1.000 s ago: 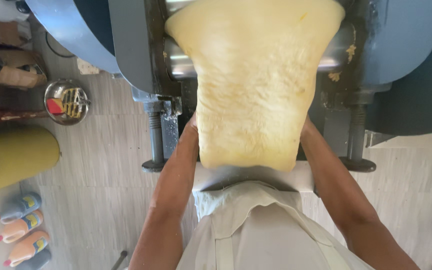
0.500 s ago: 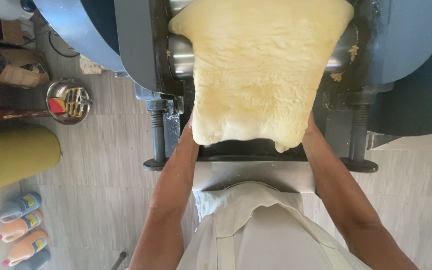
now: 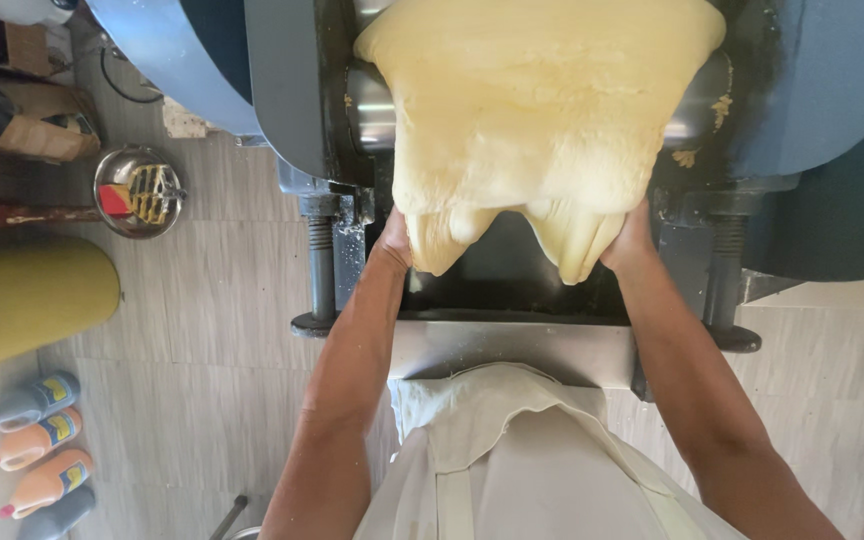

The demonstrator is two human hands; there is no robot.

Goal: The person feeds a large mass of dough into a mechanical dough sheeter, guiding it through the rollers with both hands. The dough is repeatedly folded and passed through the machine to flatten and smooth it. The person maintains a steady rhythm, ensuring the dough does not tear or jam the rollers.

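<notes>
Where the head view looks straight down: dough (image 3: 532, 110), pale yellow, one broad sheet, draped over the roller (image 3: 377, 110) of a grey-blue machine (image 3: 812, 90) and hanging toward the dark tray (image 3: 507, 285) beneath. Lower edge of sheet bunched into two lobes, one at each hand.

Left hand (image 3: 395, 235): at the left lobe, touching dough from the side and underneath; fingers hidden behind the sheet, so grip not readable — spread or closed cannot be told.

Right hand (image 3: 632, 240): at the right lobe, pressed against dough edge; fingers likewise tucked out of sight, grip cannot be told.

Both forearms bare, reaching up from a white apron (image 3: 512, 450) at bottom centre.

Steel ledge (image 3: 512, 350) just below the tray, touching the apron's top fold.

Surroundings, left side, on tiled floor (image 3: 202, 330): metal bowl (image 3: 137, 190) with red and yellow contents; olive cylinder (image 3: 27, 295) lying well apart from the machine; four bottles (image 3: 37, 450) in a row, grey and orange, red caps.
</notes>
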